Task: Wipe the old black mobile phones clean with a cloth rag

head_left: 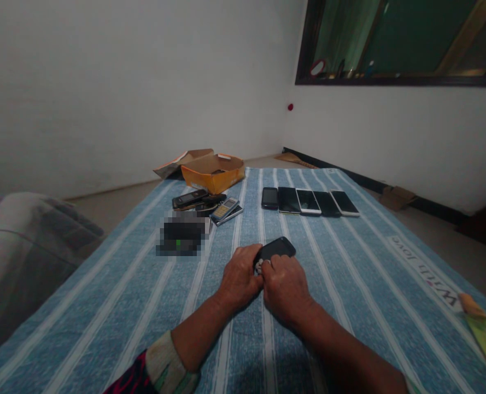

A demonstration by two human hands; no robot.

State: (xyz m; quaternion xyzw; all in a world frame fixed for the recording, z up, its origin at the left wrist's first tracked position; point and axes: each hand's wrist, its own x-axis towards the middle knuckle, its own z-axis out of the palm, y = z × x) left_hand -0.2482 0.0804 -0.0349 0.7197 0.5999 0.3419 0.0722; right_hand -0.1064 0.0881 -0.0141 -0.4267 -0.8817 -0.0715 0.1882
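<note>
A black mobile phone point(276, 249) is at the middle of the striped cloth, tilted up to the right. My left hand point(241, 273) is closed round its near left end. Pressed against the near side of the phone is my right hand point(287, 284), its fingers curled over a small crumpled whitish thing point(259, 266), perhaps a cloth or tissue. Most of that thing is hidden between my hands.
Blue and white striped cloth point(144, 306) covers the table. Several phones lie in a row, with a white phone point(308, 201) among them. To the left, a keypad phone point(225, 210) lies in a pile of older phones before an open orange box point(213, 171). A pixelated patch hides something nearby.
</note>
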